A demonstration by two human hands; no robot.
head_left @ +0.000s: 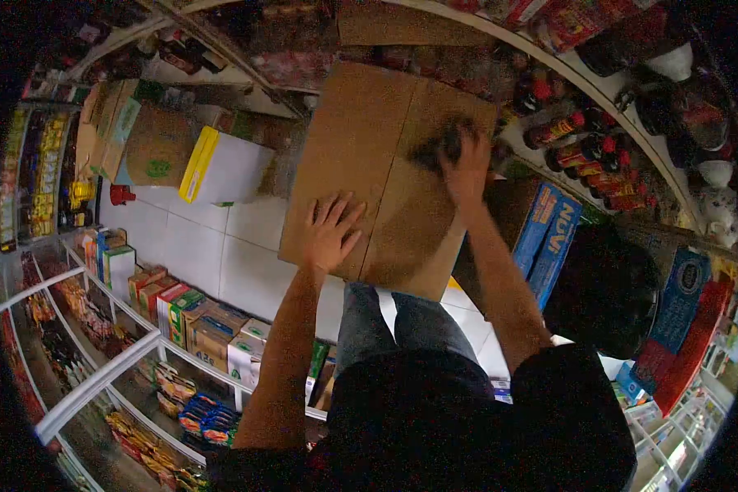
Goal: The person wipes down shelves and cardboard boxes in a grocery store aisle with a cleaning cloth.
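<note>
A large brown cardboard box [361, 123] with a seam along its top lies in front of my body. My left hand [332, 232] rests on the lower left part of the top, its fingers spread flat and holding nothing. Near the upper right part of the box is my right hand [465, 168], blurred by motion. A dark object [439, 150] lies at its fingers, too blurred to identify; whether the hand grips it is unclear.
Bottles [553, 129] line a curved shelf at the upper right. Blue boxes [547, 238] and a black bag-like shape [603, 287] stand at the right. A white and yellow box [230, 166] is at the left. Glass-fronted racks [107, 377] hold packets at the lower left.
</note>
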